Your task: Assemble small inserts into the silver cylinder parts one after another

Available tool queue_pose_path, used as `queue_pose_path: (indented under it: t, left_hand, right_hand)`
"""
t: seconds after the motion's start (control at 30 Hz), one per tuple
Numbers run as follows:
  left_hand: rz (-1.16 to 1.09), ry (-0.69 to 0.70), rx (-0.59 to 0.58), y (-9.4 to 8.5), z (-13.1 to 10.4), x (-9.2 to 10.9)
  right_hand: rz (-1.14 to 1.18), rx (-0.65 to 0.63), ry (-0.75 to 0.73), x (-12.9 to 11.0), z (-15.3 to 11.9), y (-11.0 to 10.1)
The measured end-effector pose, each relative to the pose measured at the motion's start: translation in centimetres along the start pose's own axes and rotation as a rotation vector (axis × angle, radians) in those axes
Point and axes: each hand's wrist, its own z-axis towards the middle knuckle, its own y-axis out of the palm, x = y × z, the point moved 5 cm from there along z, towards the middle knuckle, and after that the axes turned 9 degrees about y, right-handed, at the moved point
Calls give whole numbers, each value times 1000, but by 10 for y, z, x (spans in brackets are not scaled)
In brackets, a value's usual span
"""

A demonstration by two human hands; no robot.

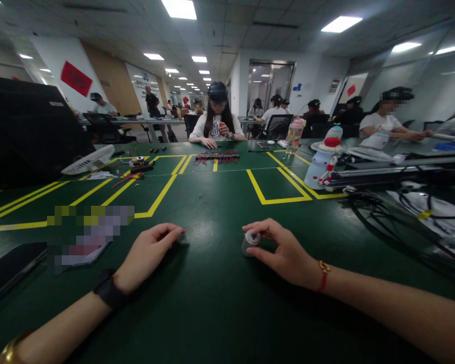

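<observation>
On the green table (212, 293), my right hand (284, 250) has its thumb and fingers round a small clear jar (251, 243) with a whitish top. The jar stands upright, its far side partly covered by the fingertips. To the left, my left hand (149, 253) is closed in a pinch, fingertips low over the table. A small, clear or greyish thing (182, 238) shows at those fingertips, too small to make out.
Left of my left hand lie a blurred flat item (87, 247) and a dark flat device (13, 268). At the right are black cables (375, 222), metal rails (394, 172) and a blue bottle (318, 164). Across the table sits a person (216, 121) behind coloured wires (217, 156).
</observation>
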Motion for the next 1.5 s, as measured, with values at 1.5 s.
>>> queue_pose_path:
  t: [1.5]
  left_hand:
    - [-97,477,-107,70,-14,79]
  right_hand:
    - [288,4,75,4,16,27]
